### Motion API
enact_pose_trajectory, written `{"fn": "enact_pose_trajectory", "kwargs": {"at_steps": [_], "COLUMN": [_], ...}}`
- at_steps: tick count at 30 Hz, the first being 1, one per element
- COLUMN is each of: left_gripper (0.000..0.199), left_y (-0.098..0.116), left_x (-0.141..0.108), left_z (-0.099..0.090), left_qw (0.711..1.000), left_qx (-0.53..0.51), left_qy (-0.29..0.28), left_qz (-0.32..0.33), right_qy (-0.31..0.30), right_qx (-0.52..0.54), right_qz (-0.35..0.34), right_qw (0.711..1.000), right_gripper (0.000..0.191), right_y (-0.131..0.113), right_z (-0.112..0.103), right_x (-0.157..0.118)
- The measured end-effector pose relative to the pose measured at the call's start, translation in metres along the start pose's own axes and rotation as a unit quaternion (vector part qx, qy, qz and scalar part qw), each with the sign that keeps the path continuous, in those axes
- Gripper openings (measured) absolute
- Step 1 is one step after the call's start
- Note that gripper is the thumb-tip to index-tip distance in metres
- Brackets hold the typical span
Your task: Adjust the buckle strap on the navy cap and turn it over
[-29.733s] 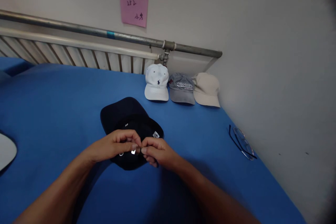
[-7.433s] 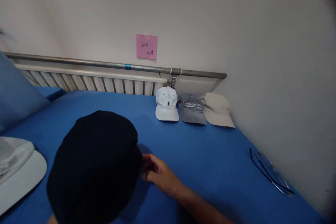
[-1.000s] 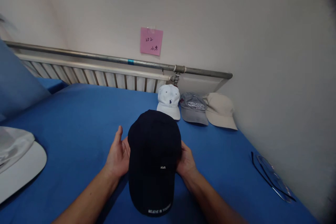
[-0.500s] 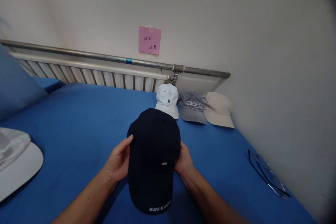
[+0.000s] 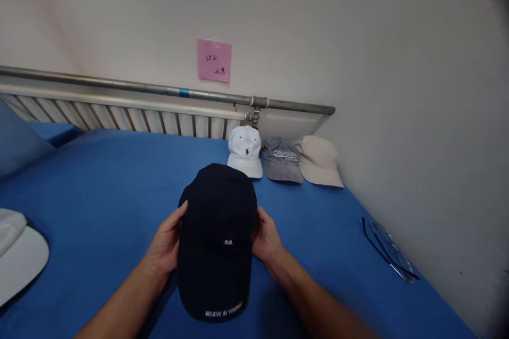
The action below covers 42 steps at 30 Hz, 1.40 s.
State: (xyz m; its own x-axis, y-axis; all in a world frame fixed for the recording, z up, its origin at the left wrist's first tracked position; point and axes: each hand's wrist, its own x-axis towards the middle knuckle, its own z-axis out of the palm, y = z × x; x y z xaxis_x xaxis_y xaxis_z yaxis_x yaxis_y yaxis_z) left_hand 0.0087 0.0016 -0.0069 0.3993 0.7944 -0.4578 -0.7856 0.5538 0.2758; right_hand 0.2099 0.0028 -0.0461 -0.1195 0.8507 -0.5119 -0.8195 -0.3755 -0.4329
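A dark navy baseball cap (image 5: 217, 206) with small white lettering on its front and brim is held up between both hands, its brim toward me. My left hand (image 5: 169, 241) grips the cap's left side, thumb on the outside. On the opposite side, my right hand (image 5: 266, 235) is closed on the edge, its fingers partly hidden behind the cap. Beyond it, a white cap (image 5: 245, 151), a grey cap (image 5: 281, 161) with white lettering and a beige cap (image 5: 320, 161) sit side by side in a row.
Blue cloth (image 5: 107, 180) covers the surface. Another white cap (image 5: 24, 259) lies at the left edge, partly out of view. Eyeglasses (image 5: 389, 251) rest at the right by the wall. A radiator (image 5: 119, 116), a metal pipe (image 5: 151, 88) and a pink note (image 5: 214, 61) are at the back.
The view has shifted, so the wall, the row of caps and the eyeglasses appear further left. The navy cap stays in both hands and is turned slightly.
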Motion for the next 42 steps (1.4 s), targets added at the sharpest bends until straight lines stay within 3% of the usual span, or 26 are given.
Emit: {"fn": "enact_pose_trajectory", "kwargs": {"at_steps": [6, 17, 26, 32, 37, 42], "left_gripper": [0.042, 0.034, 0.034, 0.029, 0.028, 0.039], "left_y": [0.006, 0.006, 0.009, 0.008, 0.008, 0.007], "left_x": [0.000, 0.000, 0.002, 0.006, 0.011, 0.006], "left_z": [0.003, 0.000, 0.004, 0.001, -0.012, -0.006], "left_qw": [1.000, 0.999, 0.997, 0.993, 0.996, 0.998], "left_qx": [-0.006, 0.006, 0.004, 0.036, 0.041, 0.046], "left_qy": [0.013, -0.007, 0.006, 0.043, 0.018, -0.015], "left_qz": [0.020, 0.044, 0.083, 0.107, 0.082, 0.048], "right_qy": [-0.062, -0.046, -0.040, -0.044, -0.033, -0.040], "right_qx": [0.002, 0.028, 0.026, 0.009, 0.000, 0.003], "right_qz": [-0.004, -0.004, 0.002, -0.025, -0.027, 0.012], "right_qw": [0.998, 0.999, 0.999, 0.999, 0.999, 0.999], "right_gripper": [0.017, 0.015, 0.017, 0.017, 0.019, 0.027], "right_y": [0.004, 0.004, 0.006, 0.004, 0.002, 0.002], "right_z": [0.008, 0.001, -0.001, 0.000, -0.001, -0.001], "right_x": [-0.008, -0.002, -0.001, -0.002, 0.000, -0.002]}}
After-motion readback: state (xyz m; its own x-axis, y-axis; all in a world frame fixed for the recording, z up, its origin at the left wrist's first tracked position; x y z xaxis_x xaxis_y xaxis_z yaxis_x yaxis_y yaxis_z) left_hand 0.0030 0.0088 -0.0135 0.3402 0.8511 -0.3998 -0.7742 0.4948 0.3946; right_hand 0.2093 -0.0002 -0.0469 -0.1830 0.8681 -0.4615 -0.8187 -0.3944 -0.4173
